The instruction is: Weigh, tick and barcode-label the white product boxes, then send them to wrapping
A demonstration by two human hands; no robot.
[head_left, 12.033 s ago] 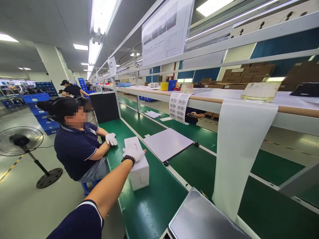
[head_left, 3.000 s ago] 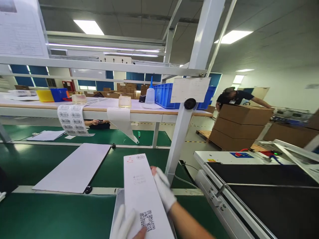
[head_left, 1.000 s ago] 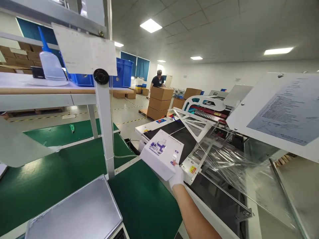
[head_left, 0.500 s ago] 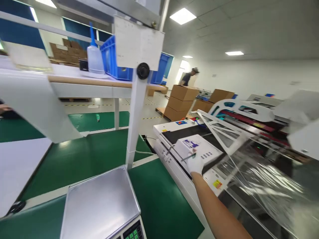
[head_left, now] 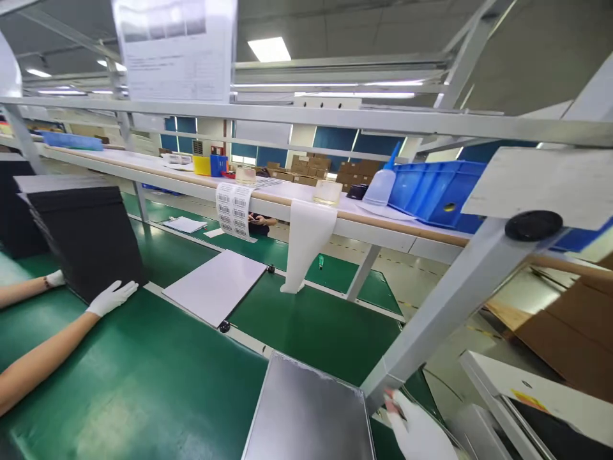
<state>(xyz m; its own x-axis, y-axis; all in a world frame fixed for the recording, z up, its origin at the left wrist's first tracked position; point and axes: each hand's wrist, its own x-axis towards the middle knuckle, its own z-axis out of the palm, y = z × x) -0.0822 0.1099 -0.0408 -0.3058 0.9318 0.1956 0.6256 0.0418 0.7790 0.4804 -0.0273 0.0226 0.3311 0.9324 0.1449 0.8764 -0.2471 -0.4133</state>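
My right hand, in a white glove and blurred, is at the bottom edge beside the steel weighing plate and the slanted white frame post. Nothing is in it and its fingers look stretched out. My left hand is out of view. From the left edge come a co-worker's two bare arms. Their nearer gloved hand lies flat on the green belt against a black stack. Their farther hand is behind it.
A white board lies on the belt's far lane. The upper shelf carries barcode labels, a hanging white strip, a squeeze bottle and blue bins. The white machine's corner and brown cartons are at right.
My view has swung left, from the wrapping machine back to the belt. The white box that my right hand set on the machine is out of view, and that hand has drawn back empty.
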